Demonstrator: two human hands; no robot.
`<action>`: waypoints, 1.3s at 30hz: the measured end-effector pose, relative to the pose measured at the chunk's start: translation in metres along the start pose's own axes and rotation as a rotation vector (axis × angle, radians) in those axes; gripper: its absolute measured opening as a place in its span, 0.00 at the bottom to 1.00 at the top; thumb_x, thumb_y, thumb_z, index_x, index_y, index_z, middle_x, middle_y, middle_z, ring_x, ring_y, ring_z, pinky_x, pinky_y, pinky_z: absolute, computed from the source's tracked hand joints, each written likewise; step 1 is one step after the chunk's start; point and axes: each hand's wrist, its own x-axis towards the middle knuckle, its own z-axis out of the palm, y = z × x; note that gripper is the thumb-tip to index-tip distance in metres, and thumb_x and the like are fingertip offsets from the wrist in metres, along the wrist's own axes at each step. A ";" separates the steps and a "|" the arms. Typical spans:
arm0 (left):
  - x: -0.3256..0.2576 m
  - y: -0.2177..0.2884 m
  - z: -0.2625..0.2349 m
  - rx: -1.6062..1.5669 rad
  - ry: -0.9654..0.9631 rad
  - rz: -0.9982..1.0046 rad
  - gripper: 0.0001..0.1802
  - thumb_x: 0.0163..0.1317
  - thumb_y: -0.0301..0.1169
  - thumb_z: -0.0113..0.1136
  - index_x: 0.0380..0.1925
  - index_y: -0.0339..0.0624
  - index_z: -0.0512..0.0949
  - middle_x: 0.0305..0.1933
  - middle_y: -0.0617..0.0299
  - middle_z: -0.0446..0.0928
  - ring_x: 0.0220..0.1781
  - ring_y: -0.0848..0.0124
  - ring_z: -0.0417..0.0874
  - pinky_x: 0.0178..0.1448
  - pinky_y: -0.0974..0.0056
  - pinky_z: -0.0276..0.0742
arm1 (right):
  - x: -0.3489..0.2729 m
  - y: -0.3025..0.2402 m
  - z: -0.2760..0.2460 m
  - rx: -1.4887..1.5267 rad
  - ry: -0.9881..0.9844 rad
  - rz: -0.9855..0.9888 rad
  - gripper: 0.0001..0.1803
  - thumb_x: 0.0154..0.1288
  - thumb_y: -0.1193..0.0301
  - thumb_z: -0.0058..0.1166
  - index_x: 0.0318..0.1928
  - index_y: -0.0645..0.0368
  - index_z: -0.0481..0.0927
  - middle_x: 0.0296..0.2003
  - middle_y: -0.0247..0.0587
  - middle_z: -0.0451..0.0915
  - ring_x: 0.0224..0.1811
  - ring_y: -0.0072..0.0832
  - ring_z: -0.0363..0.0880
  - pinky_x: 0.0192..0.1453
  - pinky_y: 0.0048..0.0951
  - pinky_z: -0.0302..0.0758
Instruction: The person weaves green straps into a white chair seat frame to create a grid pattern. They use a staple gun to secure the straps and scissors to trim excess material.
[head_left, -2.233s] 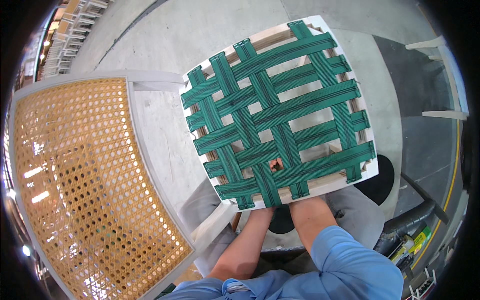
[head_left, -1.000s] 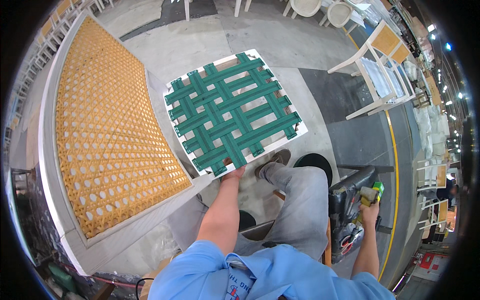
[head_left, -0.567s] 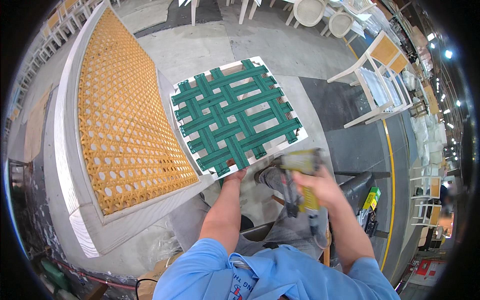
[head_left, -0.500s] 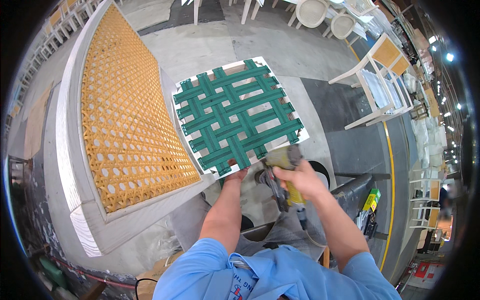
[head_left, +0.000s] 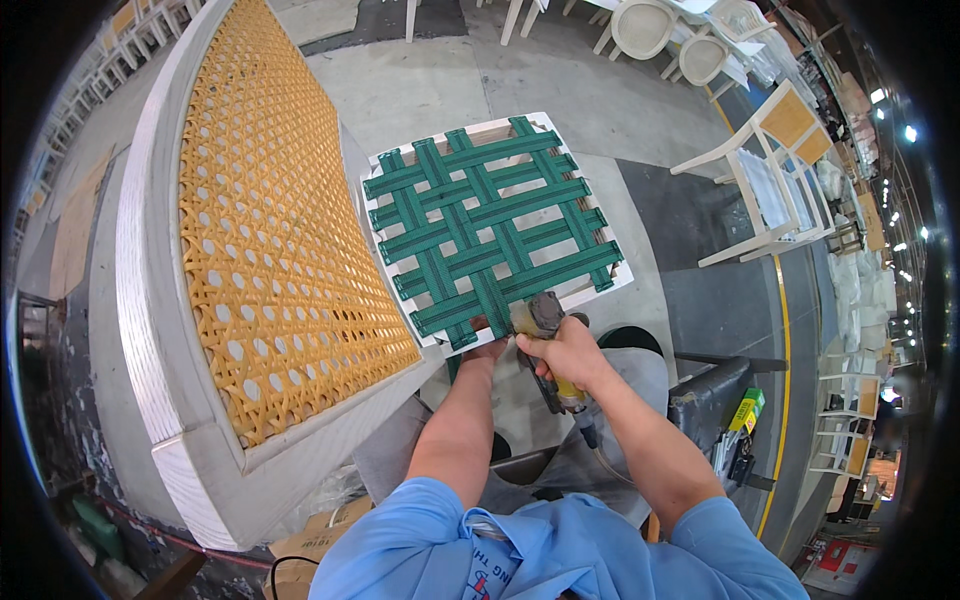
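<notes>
A chair seat frame [head_left: 592, 294] in pale wood is crossed by interwoven green webbing straps [head_left: 465, 225]. My left hand [head_left: 487, 347] is closed around its near rail, with fingertips showing through a gap in the webbing; most of the fingers are hidden under the rail. My right hand [head_left: 572, 355] grips a yellow and black staple gun [head_left: 543, 316] with a hose at the handle's base. The gun's head is at the near edge of the frame, by the end of a strap just right of my left hand. Whether its nose touches the strap is hidden.
The chair's cane back panel [head_left: 280, 230] rises close on the left in a white wooden frame. At the right stands another pale chair [head_left: 765, 180]. A dark bench [head_left: 710, 400] beside my right leg carries a green and yellow box [head_left: 746, 410]. More chairs stand beyond.
The staple gun in my right hand has come left and in to the near edge of the seat frame. My left hand keeps its place on the rail. The whole view has shifted slightly.
</notes>
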 end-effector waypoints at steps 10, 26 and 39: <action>0.000 -0.004 -0.005 -0.656 0.131 -0.280 0.26 0.68 0.53 0.48 0.56 0.51 0.77 0.61 0.54 0.76 0.65 0.55 0.74 0.70 0.48 0.67 | -0.003 -0.002 0.008 0.000 -0.011 -0.052 0.15 0.64 0.65 0.65 0.38 0.67 0.82 0.22 0.35 0.78 0.17 0.22 0.75 0.20 0.26 0.71; -0.012 0.018 -0.011 -0.957 0.360 -0.631 0.20 0.70 0.50 0.45 0.49 0.51 0.77 0.51 0.54 0.80 0.57 0.51 0.79 0.64 0.41 0.71 | -0.037 0.000 -0.008 0.327 -0.102 -0.031 0.17 0.67 0.63 0.64 0.46 0.64 0.79 0.31 0.35 0.81 0.21 0.23 0.77 0.23 0.26 0.74; -0.092 0.081 0.037 -0.362 0.577 -0.933 0.24 0.77 0.51 0.34 0.41 0.42 0.70 0.38 0.54 0.79 0.45 0.48 0.82 0.54 0.39 0.78 | -0.156 0.089 -0.148 0.944 0.173 -0.324 0.25 0.68 0.55 0.62 0.54 0.63 0.78 0.43 0.39 0.82 0.38 0.26 0.82 0.36 0.29 0.79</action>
